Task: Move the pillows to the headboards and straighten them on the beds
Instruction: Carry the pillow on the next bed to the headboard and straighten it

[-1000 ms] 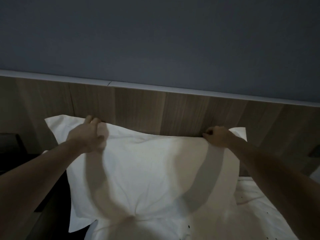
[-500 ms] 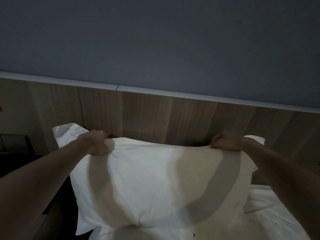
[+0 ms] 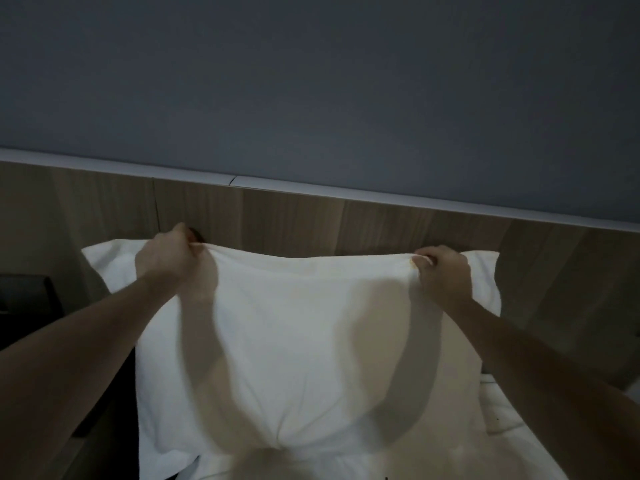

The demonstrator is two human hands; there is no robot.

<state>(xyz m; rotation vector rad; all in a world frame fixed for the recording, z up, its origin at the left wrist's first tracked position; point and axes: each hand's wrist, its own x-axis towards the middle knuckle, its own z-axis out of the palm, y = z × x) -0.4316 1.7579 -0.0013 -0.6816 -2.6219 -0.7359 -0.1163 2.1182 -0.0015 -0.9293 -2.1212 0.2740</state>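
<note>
Over the last second both hands have gone from resting on the plump white rectangular pillow [image 3: 311,334] to bunching its upper edge in their fingers and drawing it up, so that the pillow now stands taller against the wood-grain panel headboard [image 3: 346,223] than it did a moment ago. The left hand [image 3: 166,258], at about ten o'clock in the view, has its fingers curled round a fold of the white cover near the upper left corner; the right hand [image 3: 443,275], at about two o'clock, pinches the same edge near the upper right corner. For the task this suggests the move to the headboard is essentially done for this pillow and the work has passed to straightening. The pillow leans upright, its top edge touching or just in front of the headboard, its base resting on the white bed sheet [image 3: 502,427] toward six o'clock. Its long axis runs from nine o'clock to three o'clock, nearly level, with the left corner flap slightly higher than the right; its broad face looks toward the person. The grey wall [image 3: 311,81] fills the view toward twelve o'clock, and a dark bedside unit [image 3: 27,299] sits at nine o'clock.
</note>
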